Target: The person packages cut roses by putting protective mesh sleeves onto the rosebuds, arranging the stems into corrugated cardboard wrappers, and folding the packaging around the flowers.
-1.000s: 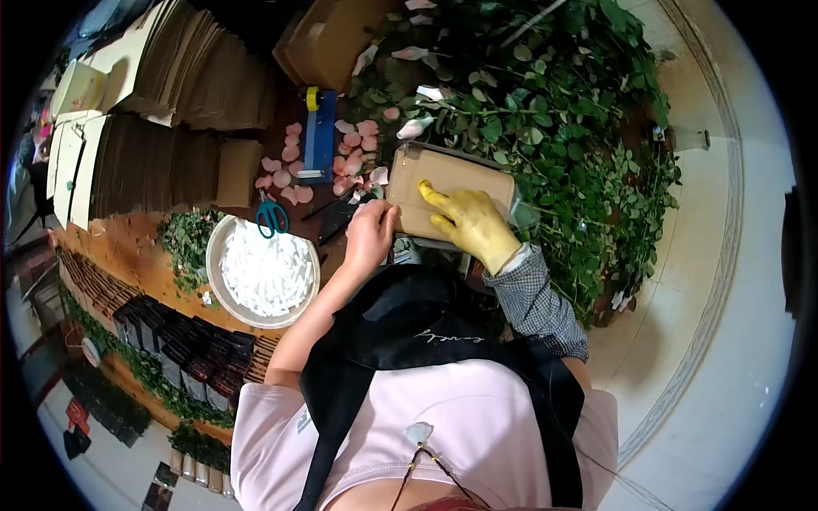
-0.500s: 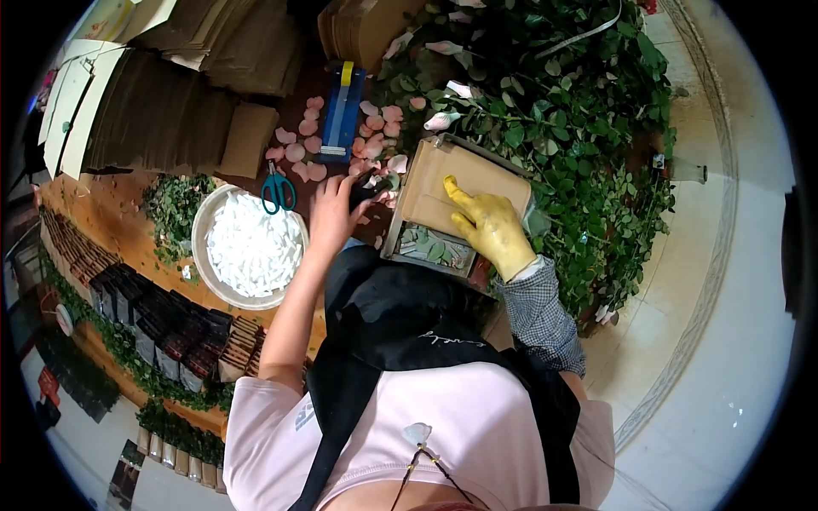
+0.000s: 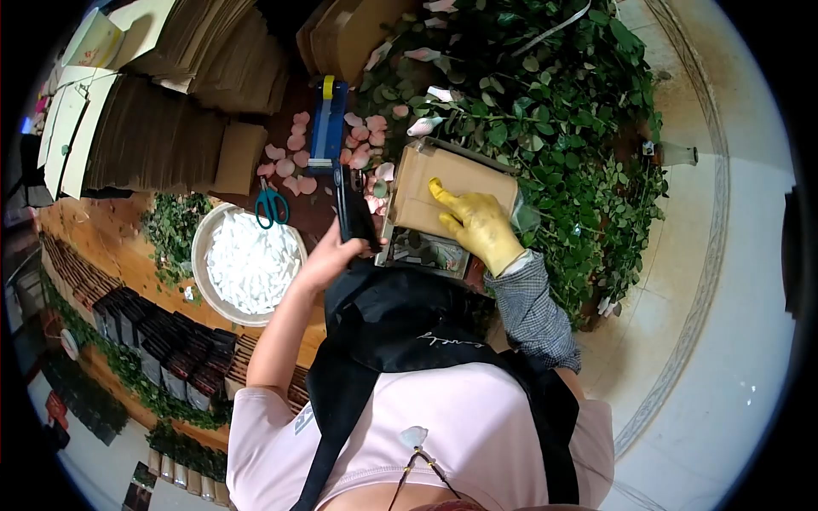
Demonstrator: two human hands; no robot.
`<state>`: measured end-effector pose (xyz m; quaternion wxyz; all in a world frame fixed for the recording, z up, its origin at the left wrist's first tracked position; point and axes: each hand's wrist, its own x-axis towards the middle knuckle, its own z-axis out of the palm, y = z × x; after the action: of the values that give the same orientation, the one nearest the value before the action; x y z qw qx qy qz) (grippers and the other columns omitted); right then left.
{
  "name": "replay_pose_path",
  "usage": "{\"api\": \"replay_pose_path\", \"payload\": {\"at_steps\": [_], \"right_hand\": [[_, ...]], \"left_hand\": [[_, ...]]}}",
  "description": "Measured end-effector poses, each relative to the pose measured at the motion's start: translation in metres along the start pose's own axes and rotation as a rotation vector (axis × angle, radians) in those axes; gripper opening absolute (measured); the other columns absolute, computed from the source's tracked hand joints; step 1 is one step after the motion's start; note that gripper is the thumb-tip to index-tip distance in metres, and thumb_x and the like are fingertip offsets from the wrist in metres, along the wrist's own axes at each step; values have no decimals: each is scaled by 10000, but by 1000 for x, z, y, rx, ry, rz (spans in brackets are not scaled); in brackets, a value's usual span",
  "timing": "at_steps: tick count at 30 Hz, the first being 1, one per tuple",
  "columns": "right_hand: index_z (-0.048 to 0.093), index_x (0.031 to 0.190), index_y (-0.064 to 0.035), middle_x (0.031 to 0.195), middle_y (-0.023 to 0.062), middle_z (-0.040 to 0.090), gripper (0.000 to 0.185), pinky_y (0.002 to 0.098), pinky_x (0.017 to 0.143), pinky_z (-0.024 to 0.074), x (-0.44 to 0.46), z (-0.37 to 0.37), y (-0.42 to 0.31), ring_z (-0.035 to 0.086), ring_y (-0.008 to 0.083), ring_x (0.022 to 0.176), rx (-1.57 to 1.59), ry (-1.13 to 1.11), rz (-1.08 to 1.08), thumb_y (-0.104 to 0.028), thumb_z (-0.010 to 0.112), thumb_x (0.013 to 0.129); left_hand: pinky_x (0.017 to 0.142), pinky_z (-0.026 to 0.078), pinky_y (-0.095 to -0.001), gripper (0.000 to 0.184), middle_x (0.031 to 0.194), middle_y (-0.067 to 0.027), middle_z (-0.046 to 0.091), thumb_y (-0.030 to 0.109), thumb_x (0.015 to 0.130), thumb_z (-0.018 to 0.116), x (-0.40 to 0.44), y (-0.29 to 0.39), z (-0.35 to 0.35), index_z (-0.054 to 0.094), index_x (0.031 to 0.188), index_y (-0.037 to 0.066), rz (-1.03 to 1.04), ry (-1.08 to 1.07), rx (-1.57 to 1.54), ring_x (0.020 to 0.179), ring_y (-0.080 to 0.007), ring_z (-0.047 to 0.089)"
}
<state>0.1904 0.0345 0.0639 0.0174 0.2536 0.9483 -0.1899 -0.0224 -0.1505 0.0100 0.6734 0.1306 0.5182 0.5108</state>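
Observation:
My bare left hand (image 3: 334, 255) is closed round the lower end of a long black stapler (image 3: 353, 209), held raised off the table with its shiny edge showing. In a yellow glove, my right hand (image 3: 481, 226) rests on a sheet of brown cardboard (image 3: 411, 194), index finger and thumb stretched out. The cardboard lies in a metal-edged frame (image 3: 386, 243), with some green leaves showing in its near opening. Pink petals (image 3: 360, 152) lie scattered beyond the stapler.
To the left stand a round basket of small white tubes (image 3: 251, 268) and teal scissors (image 3: 271, 207). A blue tool with a yellow band (image 3: 329, 123) lies farther back. Stacked cardboard (image 3: 162, 119) fills the far left; leafy rose stems (image 3: 545, 119) cover the right.
My left hand has lifted the stapler from among the petals and drawn it back toward my body. The right hand stays on the cardboard; the whole view has shifted slightly.

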Motion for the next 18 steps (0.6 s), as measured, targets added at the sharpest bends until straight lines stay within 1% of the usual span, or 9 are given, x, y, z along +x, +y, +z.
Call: {"api": "replay_pose_path", "payload": {"at_steps": [1, 3, 5, 7, 10, 11, 14, 17, 18], "right_hand": [[560, 1333, -140, 820, 119, 664, 504, 434, 680, 514, 1, 0, 0, 629, 319, 732, 1, 7, 3, -162, 687, 845], [581, 1309, -147, 796, 121, 655, 474, 435, 679, 514, 1, -1, -1, 627, 321, 731, 42, 8, 23, -166, 686, 847], [611, 1261, -141, 770, 123, 643, 427, 439, 672, 511, -1, 7, 5, 625, 324, 726, 54, 114, -26, -165, 686, 842], [635, 1230, -129, 825, 118, 679, 402, 433, 697, 526, -1, 7, 5, 646, 318, 764, 48, 30, 26, -142, 705, 835], [639, 1220, -118, 799, 124, 668, 396, 437, 676, 521, -2, 9, 6, 638, 327, 732, 16, 21, 35, -134, 702, 829], [636, 1229, -120, 792, 128, 663, 408, 437, 667, 519, -1, 9, 6, 635, 331, 719, -5, 3, 46, -131, 702, 827], [610, 1263, -167, 725, 124, 632, 403, 440, 631, 503, 1, 6, 3, 628, 320, 700, 26, 31, 54, -190, 648, 862], [583, 1312, -177, 720, 125, 628, 441, 438, 631, 503, 0, 3, 2, 630, 317, 700, 51, 13, 54, -195, 638, 875], [576, 1326, -173, 737, 128, 635, 457, 437, 638, 501, 0, 3, 2, 629, 319, 701, 49, 19, 38, -191, 644, 875]], "left_hand": [[920, 493, -344, 695, 1175, -157, 609, 50, 840, 575, 1, 2, 12, 287, 1472, 38, 49, 20, 38, 1022, -210, 632], [900, 482, -465, 759, 1158, -234, 577, 82, 820, 627, 10, 1, 30, 290, 1500, 71, 258, 273, 760, 1004, -398, 601], [872, 469, -477, 788, 1083, -229, 549, 133, 798, 684, 13, 7, 40, 322, 1496, 82, 569, 501, 1388, 968, -440, 545], [852, 460, -478, 768, 1039, -217, 522, 151, 798, 700, 21, 8, 38, 358, 1484, 94, 603, 514, 1446, 957, -436, 515], [861, 481, -467, 739, 1154, -291, 545, 90, 808, 665, 31, 12, 12, 357, 1480, 94, 332, -1, 1012, 1052, -434, 577], [797, 525, -461, 598, 1057, -289, 625, 149, 813, 677, 39, 16, 5, 479, 1368, 46, 369, -70, 973, 955, -412, 647], [638, 558, -465, 356, 722, -187, 673, 329, 799, 717, 53, 1, 9, 633, 982, 34, 314, 226, 1344, 668, -391, 669], [643, 550, -485, 312, 728, -190, 674, 287, 801, 721, 51, -4, 10, 626, 963, 37, 305, 263, 1300, 686, -400, 666], [741, 551, -431, 362, 849, -221, 678, 208, 842, 695, 49, -8, 7, 588, 1141, 35, 189, 164, 1188, 812, -397, 679]]}}
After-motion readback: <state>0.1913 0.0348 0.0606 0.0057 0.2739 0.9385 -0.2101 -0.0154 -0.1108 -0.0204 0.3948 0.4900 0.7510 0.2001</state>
